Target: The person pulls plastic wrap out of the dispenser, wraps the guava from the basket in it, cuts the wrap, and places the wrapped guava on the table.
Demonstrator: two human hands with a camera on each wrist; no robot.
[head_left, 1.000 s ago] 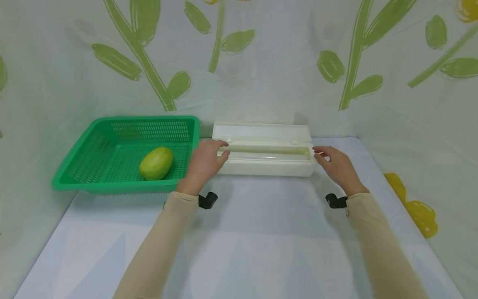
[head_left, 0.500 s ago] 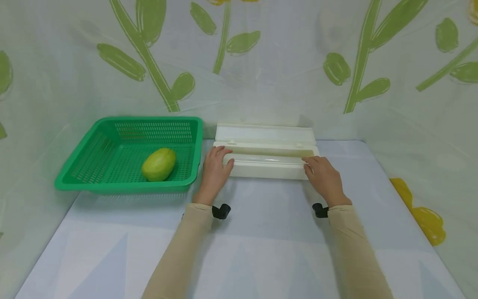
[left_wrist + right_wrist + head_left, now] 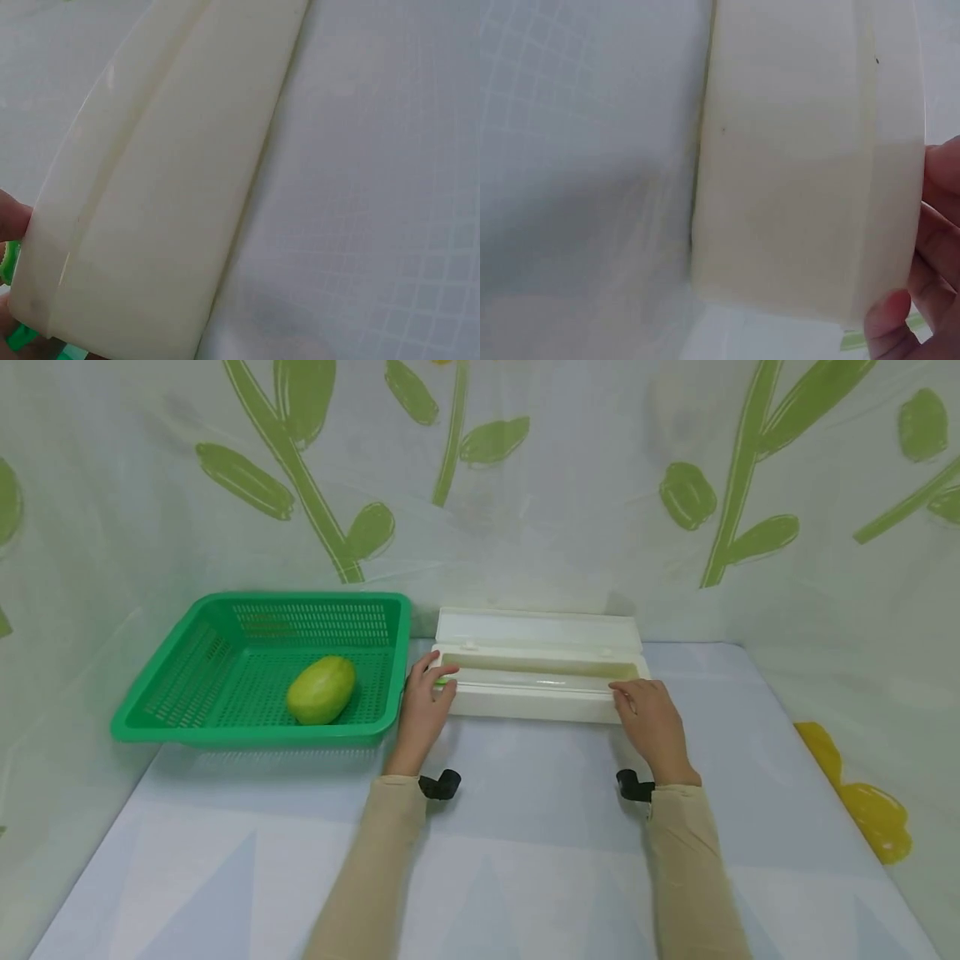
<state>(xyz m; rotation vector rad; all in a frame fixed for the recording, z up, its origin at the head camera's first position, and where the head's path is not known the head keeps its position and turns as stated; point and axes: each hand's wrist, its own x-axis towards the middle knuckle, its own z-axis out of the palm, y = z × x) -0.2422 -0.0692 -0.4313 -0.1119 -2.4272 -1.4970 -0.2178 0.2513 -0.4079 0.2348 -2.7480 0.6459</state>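
A long white cling film box (image 3: pixel 536 706) stands at the table's back edge with its lid (image 3: pixel 536 628) folded back. Inside lies a shiny clear film roll (image 3: pixel 525 678). My left hand (image 3: pixel 423 714) is at the box's left end, index finger and thumb about a small bright green slider (image 3: pixel 9 262) at the front rim. The right hand (image 3: pixel 654 727) grips the right front corner, fingers curled over the rim. In the right wrist view its thumb (image 3: pixel 889 309) is against the end of the box; the other fingertips are partly hidden behind it.
A green perforated basket (image 3: pixel 262 733) stands left of the box, close beside my left hand. One yellow-green, papaya-like fruit (image 3: pixel 321 690) lies in it. A pale curtain (image 3: pixel 570 510) printed with leaves hangs right behind the table (image 3: pixel 525 843).
Both hands have come in onto the box: the right moved inward from beside its end to the front corner, the left slid back to the left end. The green slider now shows.
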